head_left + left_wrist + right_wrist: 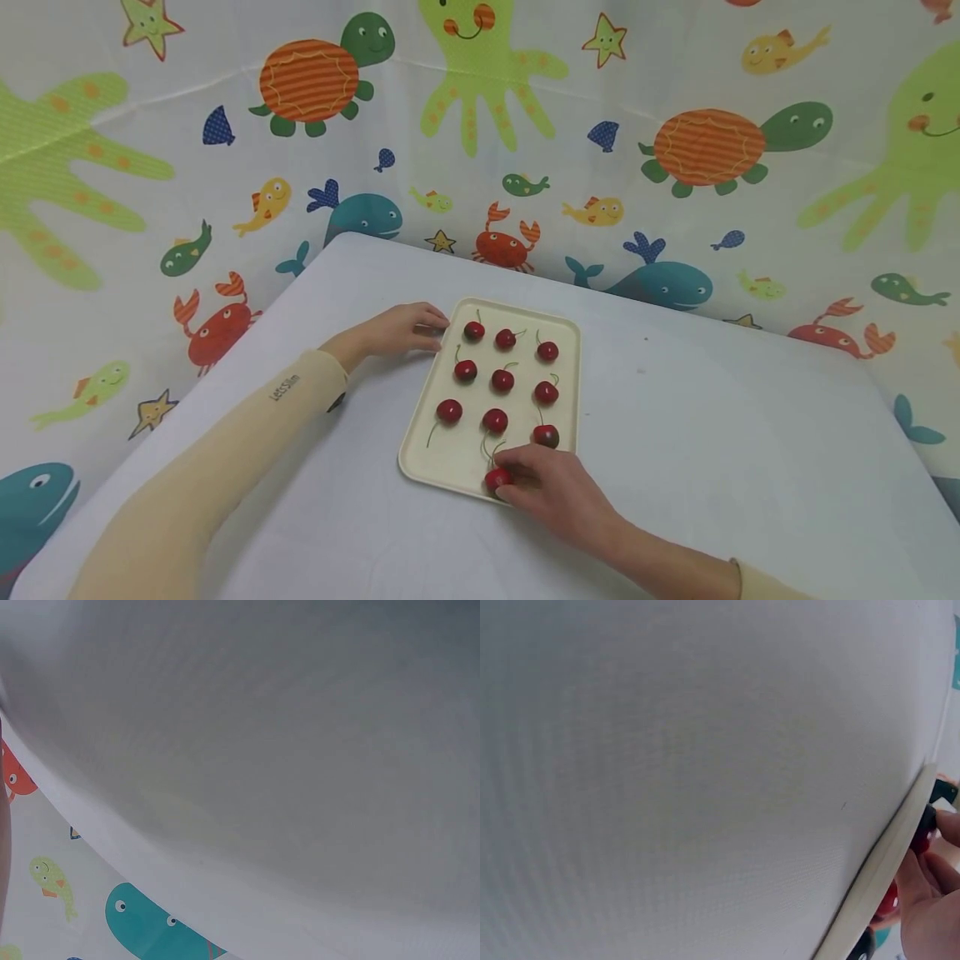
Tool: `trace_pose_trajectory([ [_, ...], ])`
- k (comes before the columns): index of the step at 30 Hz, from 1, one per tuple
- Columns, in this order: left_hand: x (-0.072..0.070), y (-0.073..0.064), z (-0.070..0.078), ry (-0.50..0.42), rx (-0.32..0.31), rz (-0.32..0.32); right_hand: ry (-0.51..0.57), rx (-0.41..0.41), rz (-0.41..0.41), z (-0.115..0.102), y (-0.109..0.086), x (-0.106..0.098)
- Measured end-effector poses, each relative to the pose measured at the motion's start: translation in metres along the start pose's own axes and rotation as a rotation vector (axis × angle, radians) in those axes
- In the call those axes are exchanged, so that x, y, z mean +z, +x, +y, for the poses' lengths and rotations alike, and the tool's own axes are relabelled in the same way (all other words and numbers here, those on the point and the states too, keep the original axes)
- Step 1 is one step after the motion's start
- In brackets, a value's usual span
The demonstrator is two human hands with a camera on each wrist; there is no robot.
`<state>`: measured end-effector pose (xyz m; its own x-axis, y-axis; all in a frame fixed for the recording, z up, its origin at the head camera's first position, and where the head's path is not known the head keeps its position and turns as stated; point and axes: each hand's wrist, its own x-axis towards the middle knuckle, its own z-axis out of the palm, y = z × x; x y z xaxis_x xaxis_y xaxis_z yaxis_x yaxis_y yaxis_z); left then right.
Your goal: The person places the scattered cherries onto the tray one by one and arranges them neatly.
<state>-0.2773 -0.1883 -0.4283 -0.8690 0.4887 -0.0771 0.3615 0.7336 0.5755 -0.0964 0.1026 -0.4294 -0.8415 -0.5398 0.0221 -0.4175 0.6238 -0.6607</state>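
Observation:
A cream rectangular tray (450, 460) lies on the white table with several dark red cherries (502, 381) set out on it in rows, stems attached. At the tray's near edge my right hand (558, 492) pinches one more cherry (497, 478) between thumb and fingers, its stem pointing up. In the right wrist view that hand (934, 904) shows beside the tray's rim (885, 870). My left hand (401, 331) rests at the tray's far left edge, fingers extended and fingertips at the rim. Only a sliver of skin shows in the left wrist view.
A white cloth (720, 433) covers the table around the tray. Behind and beside the table hangs a curtain (450, 175) printed with sea animals. The left forearm, in a beige sleeve (225, 475), crosses the table's left side.

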Motion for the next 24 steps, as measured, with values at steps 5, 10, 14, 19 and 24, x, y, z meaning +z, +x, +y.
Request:
trace_pose_trajectory([
  [5, -0.0001, -0.0002, 0.0001, 0.001, 0.002, -0.002, -0.016, -0.042, 0.007, -0.0004, -0.0001, 0.0005],
  [10, -0.001, -0.0011, 0.0021, -0.001, -0.005, -0.004, -0.043, -0.024, 0.003, -0.001, 0.0007, 0.0001],
  [14, -0.001, -0.0013, 0.0031, -0.008, -0.005, -0.004, -0.079, 0.007, 0.004, -0.0004, 0.0015, -0.0011],
  [19, -0.001, -0.0015, 0.0044, -0.008, -0.004, 0.001, -0.079, 0.039, 0.003, 0.0008, 0.0015, -0.0031],
  [24, -0.0014, -0.0021, 0.0045, -0.009, 0.001, 0.001, -0.067, 0.04, 0.005, 0.0014, 0.0016, -0.0037],
])
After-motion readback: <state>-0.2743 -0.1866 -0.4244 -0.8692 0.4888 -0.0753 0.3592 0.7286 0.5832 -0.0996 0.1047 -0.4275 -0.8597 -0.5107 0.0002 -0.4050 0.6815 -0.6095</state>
